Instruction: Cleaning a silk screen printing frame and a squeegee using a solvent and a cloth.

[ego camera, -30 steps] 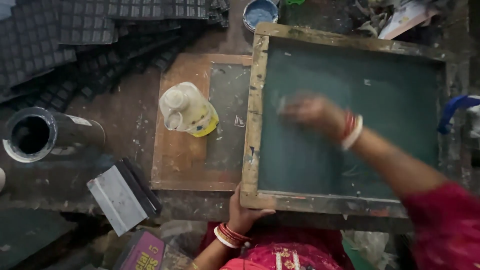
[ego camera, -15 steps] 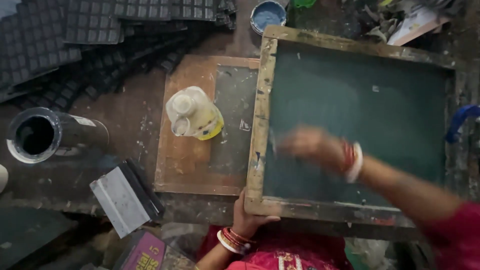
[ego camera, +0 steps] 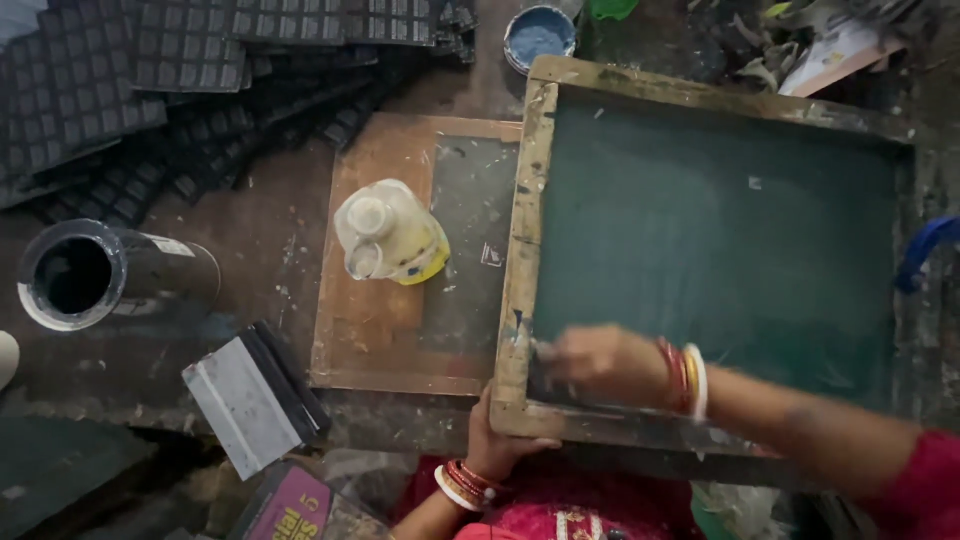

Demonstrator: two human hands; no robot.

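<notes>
A wooden screen frame (ego camera: 524, 230) with dark green mesh (ego camera: 720, 230) lies on the workbench in front of me. My right hand (ego camera: 600, 365), blurred by motion, presses on the mesh at its near left corner; whether it holds anything I cannot make out. It wears red and white bangles at the wrist. My left hand (ego camera: 498, 445) grips the near rail of the frame from below, close to that same corner.
Left of the frame, a translucent plastic jug (ego camera: 390, 235) stands on a brown wooden board (ego camera: 365, 340). Further left lie a black cylinder (ego camera: 100, 275) and a squeegee (ego camera: 250, 395). Dark gridded sheets (ego camera: 120, 70) pile up at the back left beside a blue paint tin (ego camera: 540, 35).
My right hand has swept across the mesh from its upper left area down to the near left corner. My left hand has stayed on the near rail.
</notes>
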